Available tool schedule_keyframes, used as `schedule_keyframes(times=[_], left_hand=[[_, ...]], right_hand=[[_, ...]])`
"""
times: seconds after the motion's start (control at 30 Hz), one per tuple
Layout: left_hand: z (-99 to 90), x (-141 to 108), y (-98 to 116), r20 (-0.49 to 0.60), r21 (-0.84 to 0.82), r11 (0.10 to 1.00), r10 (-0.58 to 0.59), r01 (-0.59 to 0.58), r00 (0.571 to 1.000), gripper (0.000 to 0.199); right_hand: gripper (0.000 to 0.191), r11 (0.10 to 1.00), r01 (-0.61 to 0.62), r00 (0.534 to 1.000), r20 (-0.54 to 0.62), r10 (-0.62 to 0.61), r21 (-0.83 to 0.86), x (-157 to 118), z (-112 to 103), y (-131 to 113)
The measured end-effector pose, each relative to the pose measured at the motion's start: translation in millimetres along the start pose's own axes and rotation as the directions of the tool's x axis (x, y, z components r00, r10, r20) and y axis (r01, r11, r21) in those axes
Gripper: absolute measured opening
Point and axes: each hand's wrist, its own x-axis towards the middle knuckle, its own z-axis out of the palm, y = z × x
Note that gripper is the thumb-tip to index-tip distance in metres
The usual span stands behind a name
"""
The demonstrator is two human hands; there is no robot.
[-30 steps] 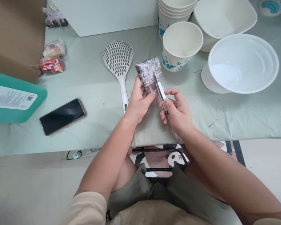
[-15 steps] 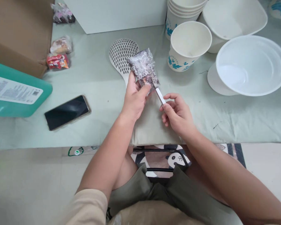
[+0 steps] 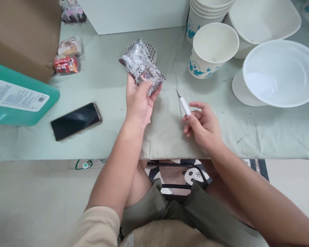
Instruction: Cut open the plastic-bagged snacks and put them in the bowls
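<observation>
My left hand [image 3: 141,99] grips a dark, shiny plastic snack packet [image 3: 143,67] with white lettering, thumb pressed on its lower part. Behind the packet lies a pale perforated skimmer [image 3: 151,50]; its handle is hidden by my hand and the packet. Between thumb and fingers, my right hand [image 3: 202,125] pinches a small craft knife [image 3: 184,105] with a white handle and a thin dark tip. The tip points up and left, apart from the packet.
A phone [image 3: 76,121] lies at the left beside a green jug [image 3: 47,103] and a cardboard box [image 3: 28,34]. Small wrapped snacks [image 3: 66,64] sit by the box. Paper cups [image 3: 213,44], a white tub [image 3: 278,73] and a square bowl [image 3: 265,20] occupy the right. A white panel [image 3: 139,15] stands behind.
My left hand has moved left with the packet, which is turned and now covers more of the skimmer. The knife in my right hand has come away from it, slightly rightward.
</observation>
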Motion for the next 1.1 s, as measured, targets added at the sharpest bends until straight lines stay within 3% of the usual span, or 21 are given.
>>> schedule_keyframes(times=[0.07, 0.17, 0.27, 0.33, 0.4, 0.47, 0.53, 0.6, 0.77, 0.9, 1.0, 1.1], left_hand=[[-4.8, 1, 2, 0.030, 0.004, 1.000, -0.025, 0.025, 0.999, 0.052], [-8.5, 1, 0, 0.152, 0.023, 0.994, -0.107, 0.105, 0.983, 0.044], [-9.0, 0, -4, 0.279, 0.058, 0.983, -0.182, 0.173, 0.943, 0.032], [-7.7, -2, -5, 0.329, 0.103, 0.972, -0.233, 0.211, 0.915, 0.028], [-5.0, -5, -4, 0.361, 0.181, 0.950, -0.305, 0.255, 0.881, 0.028], [-1.1, -9, -2, 0.396, 0.270, 0.921, -0.372, 0.280, 0.839, 0.030], [2.8, -15, 0, 0.450, 0.343, 0.902, -0.402, 0.261, 0.797, 0.032], [5.4, -20, 2, 0.516, 0.404, 0.891, -0.410, 0.209, 0.752, 0.033], [4.3, -27, 1, 0.604, 0.561, 0.826, -0.454, 0.056, 0.655, 0.038], [2.5, -27, -2, 0.647, 0.577, 0.816, -0.483, 0.035, 0.590, 0.049], [1.6, -25, -4, 0.649, 0.559, 0.827, -0.479, 0.056, 0.591, 0.050], [-0.6, -24, -5, 0.624, 0.538, 0.833, -0.495, 0.127, 0.605, 0.055]], right_hand=[[0.026, 0.962, 0.071, 0.992, -0.082, -0.095, -0.263, 2, -12, 1], [0.021, 0.765, 0.146, 0.964, -0.084, -0.253, -0.628, 7, -33, 6], [0.023, 0.610, 0.153, 0.954, -0.046, -0.297, -0.777, 9, -48, 15], [0.022, 0.562, 0.164, 0.951, -0.023, -0.309, -0.811, 8, -53, 20], [0.022, 0.561, 0.230, 0.918, -0.013, -0.396, -0.795, 7, -56, 22], [0.027, 0.571, 0.340, 0.844, -0.025, -0.535, -0.747, 5, -55, 20], [0.037, 0.569, 0.442, 0.774, -0.026, -0.633, -0.694, 3, -52, 16], [0.040, 0.571, 0.503, 0.750, -0.001, -0.662, -0.649, 2, -47, 11], [0.006, 0.680, 0.490, 0.798, -0.035, -0.602, -0.545, 0, -41, 4], [0.014, 0.851, 0.375, 0.874, -0.164, -0.457, -0.368, -3, -43, 1], [0.018, 0.955, 0.270, 0.917, -0.269, -0.295, -0.125, -1, -43, 2], [0.023, 0.982, 0.179, 0.938, -0.313, -0.151, 0.062, 6, -42, 6]])
